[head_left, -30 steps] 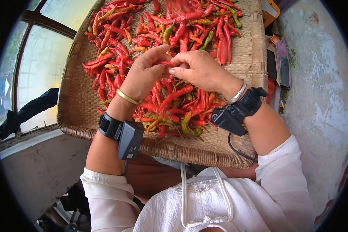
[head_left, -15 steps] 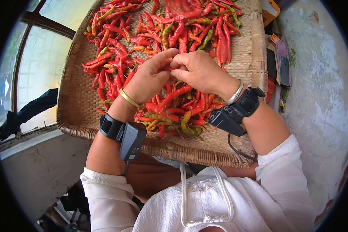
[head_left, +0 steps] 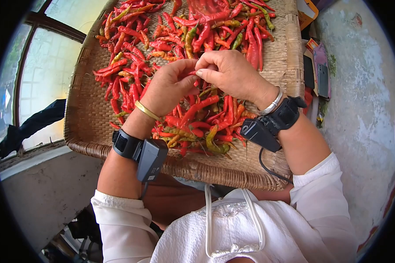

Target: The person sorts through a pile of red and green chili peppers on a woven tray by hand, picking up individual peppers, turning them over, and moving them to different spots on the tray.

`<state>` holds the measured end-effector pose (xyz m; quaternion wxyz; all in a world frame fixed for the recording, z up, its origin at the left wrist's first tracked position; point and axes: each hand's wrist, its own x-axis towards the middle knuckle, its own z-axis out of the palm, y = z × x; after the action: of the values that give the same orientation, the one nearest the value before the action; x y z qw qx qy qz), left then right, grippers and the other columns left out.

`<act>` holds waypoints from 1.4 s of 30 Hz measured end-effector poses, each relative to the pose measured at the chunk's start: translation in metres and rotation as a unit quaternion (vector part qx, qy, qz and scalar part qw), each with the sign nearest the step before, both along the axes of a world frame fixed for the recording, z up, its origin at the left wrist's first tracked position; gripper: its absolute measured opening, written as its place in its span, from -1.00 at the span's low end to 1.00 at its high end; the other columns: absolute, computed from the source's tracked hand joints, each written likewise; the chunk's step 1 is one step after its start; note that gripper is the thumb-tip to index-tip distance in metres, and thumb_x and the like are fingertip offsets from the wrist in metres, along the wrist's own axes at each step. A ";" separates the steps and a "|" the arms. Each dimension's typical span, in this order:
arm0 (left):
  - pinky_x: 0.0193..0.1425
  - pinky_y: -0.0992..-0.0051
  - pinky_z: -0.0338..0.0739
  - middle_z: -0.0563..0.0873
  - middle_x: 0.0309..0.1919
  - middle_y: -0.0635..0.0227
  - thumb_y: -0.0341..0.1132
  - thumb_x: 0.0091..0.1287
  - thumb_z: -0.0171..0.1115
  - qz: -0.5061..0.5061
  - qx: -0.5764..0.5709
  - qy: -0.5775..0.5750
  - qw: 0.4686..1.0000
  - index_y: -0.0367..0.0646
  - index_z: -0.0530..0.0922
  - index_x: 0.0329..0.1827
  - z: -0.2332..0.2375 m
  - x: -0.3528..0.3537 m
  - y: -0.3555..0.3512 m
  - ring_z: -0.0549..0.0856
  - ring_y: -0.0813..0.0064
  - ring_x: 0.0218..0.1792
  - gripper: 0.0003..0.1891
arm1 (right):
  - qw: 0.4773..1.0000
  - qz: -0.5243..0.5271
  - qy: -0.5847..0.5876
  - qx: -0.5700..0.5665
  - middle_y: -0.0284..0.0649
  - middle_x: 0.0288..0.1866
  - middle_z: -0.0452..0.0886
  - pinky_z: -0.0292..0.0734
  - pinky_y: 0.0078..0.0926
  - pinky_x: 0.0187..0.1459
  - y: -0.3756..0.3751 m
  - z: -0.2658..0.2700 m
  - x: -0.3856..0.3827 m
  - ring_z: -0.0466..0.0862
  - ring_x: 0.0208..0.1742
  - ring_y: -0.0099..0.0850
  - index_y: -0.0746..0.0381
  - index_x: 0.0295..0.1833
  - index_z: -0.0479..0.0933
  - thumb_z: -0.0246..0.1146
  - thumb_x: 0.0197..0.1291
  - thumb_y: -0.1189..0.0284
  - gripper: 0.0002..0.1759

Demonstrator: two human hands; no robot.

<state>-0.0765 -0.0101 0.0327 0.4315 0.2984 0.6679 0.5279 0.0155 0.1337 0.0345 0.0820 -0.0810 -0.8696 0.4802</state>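
Seen from above, a person in a white shirt [head_left: 232,228] sits or stands before a wide woven tray [head_left: 219,177] of peppers. The left hand [head_left: 167,87] and right hand [head_left: 236,78] meet over the tray. Both are closed in a fingertip pinch on what appears to be one red pepper [head_left: 192,73]; only a sliver shows between the thumbs, and the fingers hide the rest. Something so slim leaves no room for a whole fist, which probably explains the light pinch. How firmly each hand presses, one cannot tell.

Just below the grip lies a heap of loose peppers [head_left: 199,107], mostly red, with a greenish pepper [head_left: 215,143] at its near edge. More spread beyond and left of the grip. Holding the pepper above the tray likely means anything dropped lands inside, and the raised rim seems meant to stop peppers rolling off.

Nearer the person than the grip, a black box [head_left: 152,160] is strapped to the left forearm and another black box [head_left: 261,135] to the right, both leaving the fingers free. Well right of the grip, outside the tray, is a phone [head_left: 322,81].
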 end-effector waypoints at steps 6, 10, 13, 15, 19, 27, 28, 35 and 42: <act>-0.23 0.58 0.56 0.58 -0.13 0.25 -0.46 0.22 0.13 0.034 0.062 0.144 0.987 -0.30 0.40 0.09 -0.015 0.000 -0.002 0.61 0.58 -0.26 -0.65 | 1.000 0.010 0.010 0.010 -0.12 -0.50 0.58 0.46 -0.37 -0.35 0.007 0.005 -0.001 0.60 -0.42 -0.25 0.27 -0.38 0.55 0.19 0.02 0.40 -0.85; -0.25 0.53 0.54 0.57 -0.19 0.20 -0.43 0.17 0.19 0.104 0.027 0.229 0.967 -0.28 0.39 0.10 -0.017 -0.011 -0.003 0.62 0.50 -0.31 -0.59 | 0.998 -0.038 0.009 -0.041 -0.21 -0.56 0.57 0.45 -0.50 -0.43 0.022 0.011 -0.002 0.58 -0.50 -0.45 0.29 -0.33 0.54 0.17 0.09 0.42 -0.85; -0.23 0.41 0.52 0.56 -0.25 0.14 -0.38 0.12 0.22 0.020 -0.071 0.266 0.961 -0.21 0.41 0.07 -0.014 -0.016 -0.006 0.63 0.34 -0.32 -0.58 | 0.958 -0.085 -0.007 -0.274 -0.38 -0.41 0.54 0.49 -0.72 -0.41 0.030 0.025 0.000 0.54 -0.45 -0.67 0.26 -0.05 0.47 0.08 0.24 0.44 -0.79; -0.20 0.35 0.51 0.56 -0.24 0.10 -0.37 0.11 0.21 -0.040 -0.088 0.329 0.939 -0.21 0.42 0.05 -0.018 -0.014 -0.006 0.62 0.24 -0.29 -0.59 | 0.924 -0.092 0.063 -0.366 -0.34 -0.35 0.55 0.51 -0.67 -0.33 0.037 0.015 0.000 0.57 -0.38 -0.62 0.27 -0.01 0.44 0.07 0.24 0.45 -0.77; -0.22 0.28 0.48 0.58 -0.30 0.06 -0.39 0.07 0.19 -0.106 -0.066 0.483 0.867 -0.22 0.43 0.03 -0.028 -0.009 -0.007 0.60 0.11 -0.33 -0.60 | 0.873 -0.138 0.133 -0.448 -0.23 -0.24 0.55 0.53 -0.57 -0.18 0.041 -0.003 -0.006 0.59 -0.21 -0.49 0.34 0.05 0.35 0.06 0.22 0.49 -0.71; -0.28 0.29 0.49 0.62 -0.43 0.09 -0.40 0.07 0.17 -0.119 -0.084 0.428 0.892 -0.18 0.42 0.05 -0.023 -0.008 -0.001 0.62 0.14 -0.40 -0.58 | 0.937 -0.099 -0.007 -0.335 -0.36 -0.42 0.56 0.44 -0.72 -0.47 0.024 0.010 -0.003 0.54 -0.47 -0.68 0.27 -0.23 0.52 0.10 0.17 0.46 -0.86; -0.28 0.29 0.49 0.62 -0.45 0.10 -0.41 0.06 0.18 -0.118 -0.090 0.444 0.883 -0.17 0.42 0.05 -0.026 -0.007 -0.001 0.63 0.14 -0.39 -0.58 | 0.942 -0.098 -0.010 -0.322 -0.37 -0.44 0.55 0.43 -0.73 -0.47 0.023 0.010 -0.003 0.53 -0.47 -0.68 0.28 -0.23 0.52 0.10 0.18 0.46 -0.86; -0.26 0.30 0.50 0.63 -0.45 0.12 -0.42 0.02 0.18 -0.152 -0.161 0.419 0.881 -0.17 0.47 -0.05 -0.031 -0.002 0.003 0.63 0.15 -0.36 -0.64 | 0.997 -0.002 -0.071 0.025 -0.10 -0.35 0.62 0.49 -0.34 -0.20 0.028 -0.013 -0.002 0.62 -0.26 -0.21 0.27 -0.19 0.53 0.23 -0.04 0.37 -0.72; -0.22 0.29 0.50 0.63 -0.47 0.16 -0.35 -0.03 0.23 -0.219 -0.159 0.411 0.870 -0.20 0.58 -0.31 -0.031 -0.004 0.001 0.62 0.15 -0.36 -0.79 | 0.941 0.104 -0.156 0.280 -0.10 -0.23 0.53 0.45 -0.22 -0.12 0.010 -0.024 -0.001 0.54 -0.12 -0.13 0.23 -0.13 0.49 0.21 -0.02 0.43 -0.72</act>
<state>-0.0807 -0.0092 0.0014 0.2642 0.5547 0.7772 0.1360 0.0146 0.1434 0.0108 -0.0861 -0.0375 -0.9744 0.2044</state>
